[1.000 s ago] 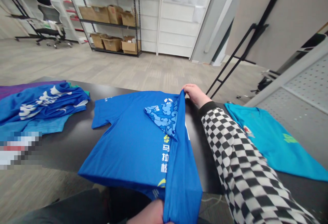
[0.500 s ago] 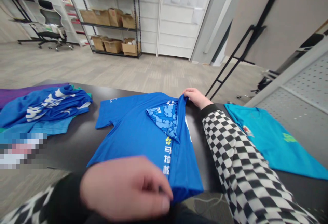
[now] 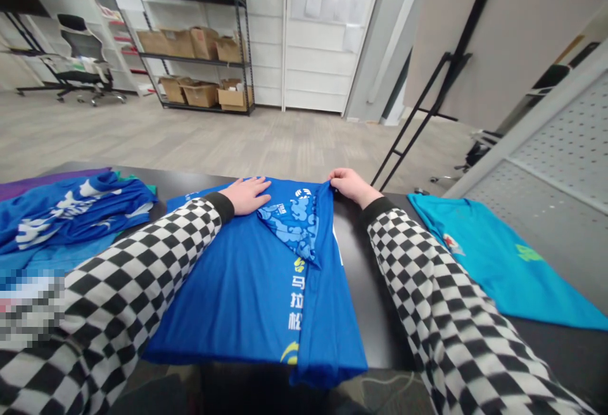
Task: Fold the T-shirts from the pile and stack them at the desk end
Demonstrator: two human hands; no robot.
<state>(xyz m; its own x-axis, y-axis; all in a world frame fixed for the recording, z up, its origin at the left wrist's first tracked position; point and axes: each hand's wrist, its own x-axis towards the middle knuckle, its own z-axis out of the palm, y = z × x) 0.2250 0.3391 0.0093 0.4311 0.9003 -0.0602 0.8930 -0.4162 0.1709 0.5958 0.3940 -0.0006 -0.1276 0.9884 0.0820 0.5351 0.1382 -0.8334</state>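
Inspecting the tabletop (image 3: 365,304), we find the blue shirt (image 3: 237,282) at centre frame, reaching the near edge. Our left hand (image 3: 246,196) rests on it, fingers spread open; our right hand (image 3: 350,185) pinches its upper-right folded corner. A turquoise shirt (image 3: 498,263) lies at right.

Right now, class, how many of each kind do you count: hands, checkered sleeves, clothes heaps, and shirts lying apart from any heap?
Left hand and right hand: 2
Left sleeve and right sleeve: 2
Clothes heap: 1
Blue shirt and turquoise shirt, lying apart: 2
Total: 7
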